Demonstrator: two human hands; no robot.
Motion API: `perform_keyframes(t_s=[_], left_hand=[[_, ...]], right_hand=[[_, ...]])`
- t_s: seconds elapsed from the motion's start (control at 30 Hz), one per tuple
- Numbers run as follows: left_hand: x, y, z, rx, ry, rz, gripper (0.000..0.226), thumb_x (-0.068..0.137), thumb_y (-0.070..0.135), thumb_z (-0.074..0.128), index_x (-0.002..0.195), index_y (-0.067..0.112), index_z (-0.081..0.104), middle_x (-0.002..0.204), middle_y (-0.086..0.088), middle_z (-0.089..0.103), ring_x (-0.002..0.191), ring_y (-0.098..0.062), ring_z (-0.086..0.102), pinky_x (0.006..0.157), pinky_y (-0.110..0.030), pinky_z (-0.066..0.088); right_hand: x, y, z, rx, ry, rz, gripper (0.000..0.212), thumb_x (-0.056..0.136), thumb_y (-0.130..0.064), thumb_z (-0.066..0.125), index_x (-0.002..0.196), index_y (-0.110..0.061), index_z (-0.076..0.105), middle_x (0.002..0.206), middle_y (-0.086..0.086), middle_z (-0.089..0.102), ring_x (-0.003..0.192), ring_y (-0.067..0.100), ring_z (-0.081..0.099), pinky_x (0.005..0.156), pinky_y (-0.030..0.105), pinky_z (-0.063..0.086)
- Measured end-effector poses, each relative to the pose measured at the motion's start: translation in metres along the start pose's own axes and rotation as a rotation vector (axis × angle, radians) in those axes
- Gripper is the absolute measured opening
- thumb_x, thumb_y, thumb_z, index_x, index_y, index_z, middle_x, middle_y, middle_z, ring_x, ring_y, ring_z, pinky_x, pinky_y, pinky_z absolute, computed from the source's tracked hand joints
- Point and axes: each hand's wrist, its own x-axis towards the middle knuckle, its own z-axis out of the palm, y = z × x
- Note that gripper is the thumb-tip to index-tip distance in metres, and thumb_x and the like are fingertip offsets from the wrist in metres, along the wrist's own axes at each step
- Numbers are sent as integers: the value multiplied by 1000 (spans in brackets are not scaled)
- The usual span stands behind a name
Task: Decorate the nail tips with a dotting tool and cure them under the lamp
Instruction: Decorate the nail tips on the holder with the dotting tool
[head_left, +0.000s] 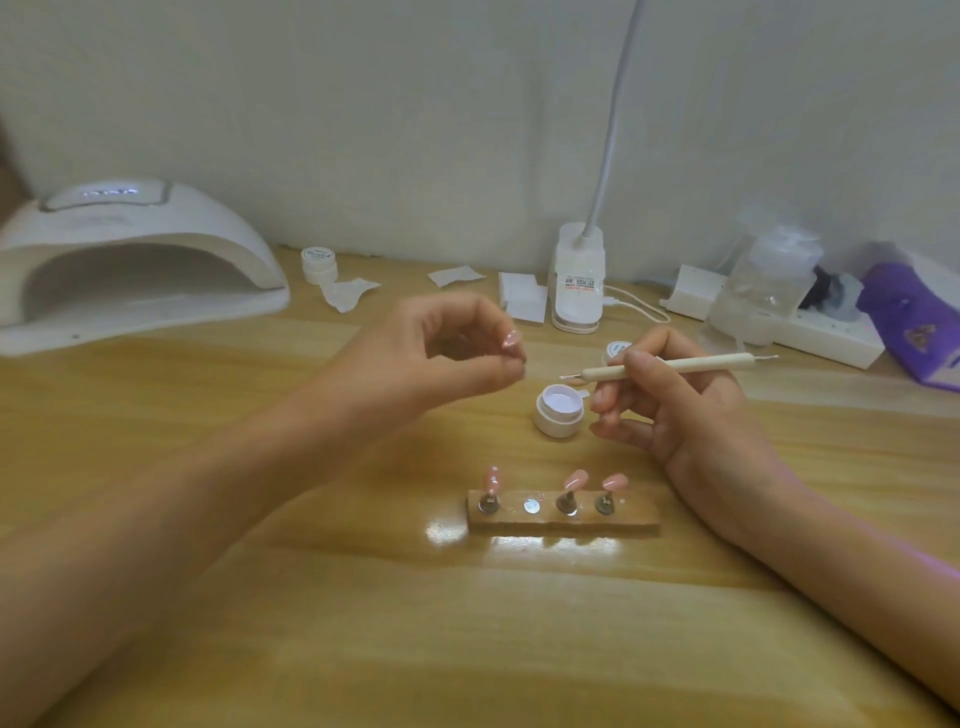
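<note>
Mid-decoration, I judge: the left hand (457, 348) pinches one glossy pink nail tip (511, 339) between thumb and fingertips. Below that pinch the wooden block stand (563, 522) carries three more pink tips (492, 478) and one bare seat, four tips in all. Just right, the right hand (680, 415) grips one cream dotting tool (675, 365) pen-fashion above one open white gel pot (558, 415). Curing in the white domed lamp (135, 260), far left, remains to be done.

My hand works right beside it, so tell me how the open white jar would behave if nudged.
The open white jar looks small and squat, so it would probably slide on the glossy table rather than tip. It seems light, so a brush from the right hand could shift it. Lidless, it might smear gel.
</note>
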Motion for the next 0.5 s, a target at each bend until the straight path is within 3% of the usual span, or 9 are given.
perform_keyframes(t_s=[0.13,0.23,0.33,0.43,0.5], left_hand=[[-15,25,11,255,-15,166,14,78,27,74,74,33,63,79,15,68,79,-2,63,75,-15,44],[-35,18,29,540,42,381,8,80,29,71,77,32,64,82,17,65,89,-9,59,84,-31,43],[-46,1,39,594,37,322,5,78,41,64,78,37,63,90,20,62,99,-7,55,88,-41,41],[-47,-11,41,522,9,187,7,79,44,63,76,38,61,92,17,61,96,-10,55,84,-35,42],[-46,-16,41,450,-2,120,7,77,34,68,74,35,63,86,10,62,87,-12,55,77,-29,44]], right_hand=[[1,1,-1,8,-9,8,16,83,-30,64,72,-21,57,70,7,66,65,13,63,62,26,55],[0,2,-1,3,-13,3,15,87,-25,60,73,-19,57,70,7,66,65,14,62,62,26,54],[0,2,-2,11,-14,-6,15,86,-26,61,72,-20,59,69,8,66,64,14,62,61,26,54],[1,3,-2,13,-10,-7,14,85,-25,61,72,-20,59,68,8,65,62,14,62,59,25,54],[1,4,-3,13,-8,-10,14,86,-24,61,74,-17,58,67,8,65,62,14,61,59,24,53]])
